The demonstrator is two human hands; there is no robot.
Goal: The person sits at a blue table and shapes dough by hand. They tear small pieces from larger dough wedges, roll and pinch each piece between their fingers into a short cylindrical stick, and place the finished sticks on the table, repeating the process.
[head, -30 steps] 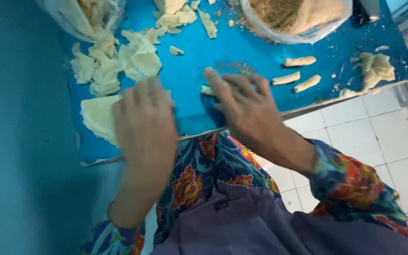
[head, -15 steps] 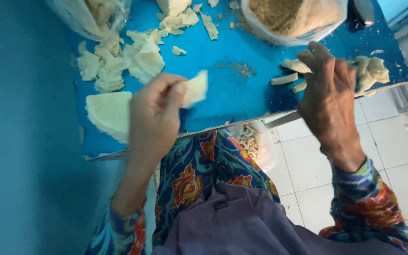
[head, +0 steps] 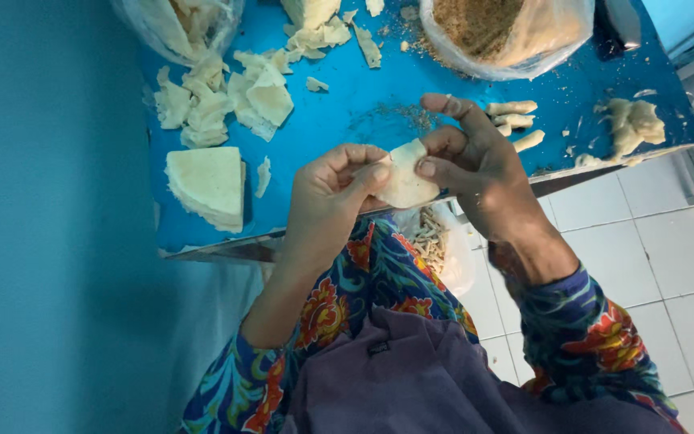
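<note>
Since half a second ago the right hand [head: 479, 165] has come back from the rolls [head: 512, 120] on the right of the table and joined the left hand [head: 332, 193] in front of the body. The wrapper [head: 404, 178], which the left hand then held up alone, is now pinched between both hands: left fingertips closed on its left edge, right thumb and forefinger closed on its right edge. It hangs in the air just over the near edge of the table [head: 339, 120], a pale, thin piece with a rounded lower side. A second ago both hands lay flat on the table top; now neither touches it.

The table is bright blue with a metal rim along the near edge. On its left lies a stack [head: 206, 185] of cut wrappers, wedge shaped, with a heap of torn scraps [head: 226, 104] behind it and a clear bag [head: 182, 28] of more pieces at the far corner. At the far middle sits an open plastic bag of brown filling [head: 508, 28], with crumbs scattered before it. A few finished rolls lie beside the right hand, and a lump of dough scraps [head: 632, 124] sits near the right end.

Below the table edge, behind the hands, a bag [head: 435, 241] holds small pale pieces. The floor [head: 668, 257] is white tile; a teal wall [head: 50, 241] fills the left. The person wears flowered sleeves and a purple apron.
</note>
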